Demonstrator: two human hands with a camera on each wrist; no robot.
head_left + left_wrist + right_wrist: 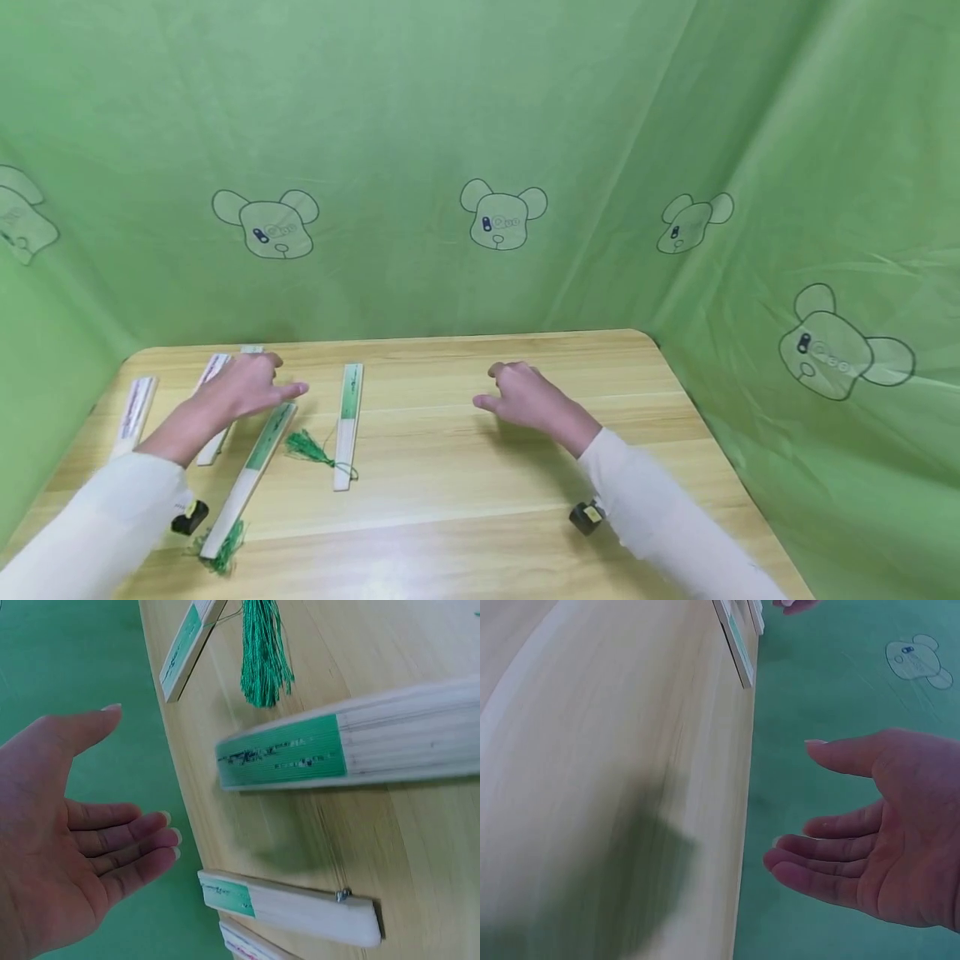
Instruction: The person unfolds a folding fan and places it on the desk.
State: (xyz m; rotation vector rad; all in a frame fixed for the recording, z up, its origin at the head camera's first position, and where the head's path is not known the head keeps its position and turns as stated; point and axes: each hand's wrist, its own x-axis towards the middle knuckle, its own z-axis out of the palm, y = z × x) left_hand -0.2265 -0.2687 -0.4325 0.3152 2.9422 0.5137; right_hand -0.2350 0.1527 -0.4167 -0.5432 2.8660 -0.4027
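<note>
My left hand [242, 388] hovers over the left part of the table, thumb out and fingers loosely bent, holding nothing. Under and around it lie several folded fans with pale ribs. Nearest is a slanted green-ended fan [251, 477], its green tassel [222, 546] at the lower end. Further right lies another green-ended fan [348, 423] with a tassel [307, 447] spread to its left. A purple-printed fan [137, 408] is at far left; a second [214, 367] is partly hidden behind my left hand. My right hand [528, 400] floats above bare wood, relaxed and holding nothing.
The light wooden table [450, 500] has rounded back corners. Green curtains [405, 108] with bear-head drawings rise behind it and at both sides. One more green-ended fan [252, 349] lies by the back edge. Small black devices [586, 517] sit under both wrists.
</note>
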